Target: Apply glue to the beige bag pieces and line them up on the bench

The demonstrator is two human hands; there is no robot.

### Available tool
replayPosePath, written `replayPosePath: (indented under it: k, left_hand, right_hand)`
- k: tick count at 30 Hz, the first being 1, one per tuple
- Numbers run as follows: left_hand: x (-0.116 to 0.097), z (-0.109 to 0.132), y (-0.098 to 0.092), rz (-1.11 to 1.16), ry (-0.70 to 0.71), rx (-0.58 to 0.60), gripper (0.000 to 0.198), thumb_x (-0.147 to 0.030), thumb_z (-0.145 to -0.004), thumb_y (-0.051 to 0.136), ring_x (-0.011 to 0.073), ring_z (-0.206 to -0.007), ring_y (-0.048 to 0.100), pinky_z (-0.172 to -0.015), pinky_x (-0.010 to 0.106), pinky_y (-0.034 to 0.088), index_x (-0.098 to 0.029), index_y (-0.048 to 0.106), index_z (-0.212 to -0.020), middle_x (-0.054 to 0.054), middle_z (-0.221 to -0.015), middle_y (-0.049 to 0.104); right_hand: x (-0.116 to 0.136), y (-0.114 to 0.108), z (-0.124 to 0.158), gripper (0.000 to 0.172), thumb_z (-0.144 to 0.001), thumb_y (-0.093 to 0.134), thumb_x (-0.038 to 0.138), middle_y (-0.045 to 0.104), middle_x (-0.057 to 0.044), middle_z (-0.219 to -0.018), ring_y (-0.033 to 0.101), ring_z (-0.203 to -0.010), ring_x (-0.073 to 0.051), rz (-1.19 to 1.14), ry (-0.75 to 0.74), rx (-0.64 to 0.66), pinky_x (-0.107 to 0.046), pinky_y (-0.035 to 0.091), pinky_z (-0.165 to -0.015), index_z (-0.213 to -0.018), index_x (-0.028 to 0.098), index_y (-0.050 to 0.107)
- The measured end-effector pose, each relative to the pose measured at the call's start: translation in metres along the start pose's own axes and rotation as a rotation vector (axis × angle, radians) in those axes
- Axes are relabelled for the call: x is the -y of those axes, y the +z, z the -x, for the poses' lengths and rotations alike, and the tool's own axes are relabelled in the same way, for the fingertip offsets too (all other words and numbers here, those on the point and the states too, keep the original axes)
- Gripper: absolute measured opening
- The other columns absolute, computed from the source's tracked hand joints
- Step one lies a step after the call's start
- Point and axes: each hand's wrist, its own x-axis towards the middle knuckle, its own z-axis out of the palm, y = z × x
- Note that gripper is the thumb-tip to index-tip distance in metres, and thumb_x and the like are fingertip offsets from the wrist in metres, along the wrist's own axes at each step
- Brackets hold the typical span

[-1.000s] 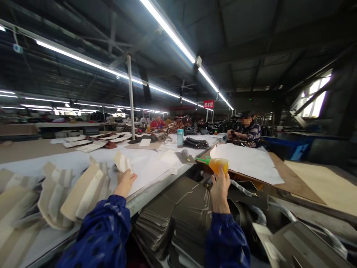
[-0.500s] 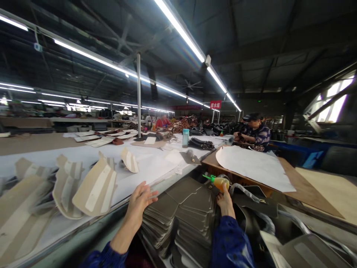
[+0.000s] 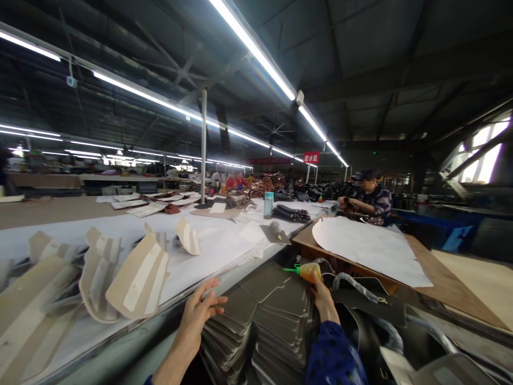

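My right hand (image 3: 323,299) grips a squeeze bottle (image 3: 309,271) of amber liquid with a green nozzle, tilted so the nozzle points left. The bottle is over the right part of a stack of dark grey-brown leather panels (image 3: 276,310), which have light edges and lie fanned in layers. My left hand (image 3: 202,310) hovers at the stack's left edge, fingers apart, holding nothing. Right of the stack lie dark bag pieces with plastic-wrapped handles (image 3: 358,286) and metal clasps.
Curved beige panels (image 3: 140,272) stand on the white-covered table (image 3: 224,262) at left. A turquoise bottle (image 3: 268,206) and a dark flap piece (image 3: 276,233) are farther back. A white sheet (image 3: 364,248) covers a brown board at right. A co-worker (image 3: 372,198) sits beyond it.
The bottle in my right hand has tipped from pointing up-left to nearly level. My left hand has sunk slightly, still spread. The view has shifted slightly.
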Motion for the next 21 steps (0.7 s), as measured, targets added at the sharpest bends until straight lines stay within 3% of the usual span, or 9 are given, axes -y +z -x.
replayPosePath:
  k: [5, 9, 16, 21]
  left_hand:
    - [0.004, 0.000, -0.004, -0.028, 0.014, 0.028, 0.047, -0.038, -0.076, 0.073, 0.0243, -0.082, 0.072, -0.061, 0.032, 0.057, -0.012, 0.061, -0.113, 0.020, -0.132, 0.056]
    - [0.010, 0.000, -0.003, -0.072, 0.043, 0.054, 0.053, -0.043, -0.078, 0.071, 0.0255, -0.083, 0.072, -0.060, 0.032, 0.057, -0.011, 0.059, -0.118, 0.020, -0.125, 0.059]
    - [0.009, 0.004, 0.008, -0.189, 0.218, 0.182, 0.051, -0.041, -0.081, 0.070, 0.0278, -0.090, 0.072, -0.063, 0.032, 0.057, -0.016, 0.062, -0.125, 0.016, -0.118, 0.068]
    - [0.001, 0.017, 0.017, -0.257, 0.287, 0.266, 0.053, -0.036, -0.086, 0.066, 0.0288, -0.110, 0.067, -0.087, 0.039, 0.057, -0.020, 0.057, -0.135, 0.016, -0.131, 0.066]
  right_hand:
    - [0.013, 0.005, 0.009, 0.037, -0.094, 0.062, 0.038, 0.057, -0.009, -0.121, 0.060, -0.102, -0.022, -0.052, 0.041, -0.073, -0.042, 0.055, -0.084, -0.123, 0.017, 0.056]
    - [0.045, 0.012, 0.021, 0.036, -0.094, 0.062, 0.037, 0.058, -0.009, -0.120, 0.061, -0.100, -0.021, -0.149, -0.025, -0.051, -0.040, 0.055, -0.083, -0.123, 0.016, 0.056]
    - [0.115, 0.035, 0.074, 0.029, -0.094, 0.062, 0.034, 0.061, -0.007, -0.112, 0.062, -0.093, -0.018, -0.275, -0.135, 0.140, -0.035, 0.056, -0.078, -0.116, 0.015, 0.059]
    - [0.146, 0.053, 0.126, 0.027, -0.094, 0.061, 0.032, 0.061, -0.008, -0.117, 0.063, -0.098, -0.019, -0.321, -0.108, 0.354, -0.037, 0.055, -0.083, -0.115, 0.015, 0.061]
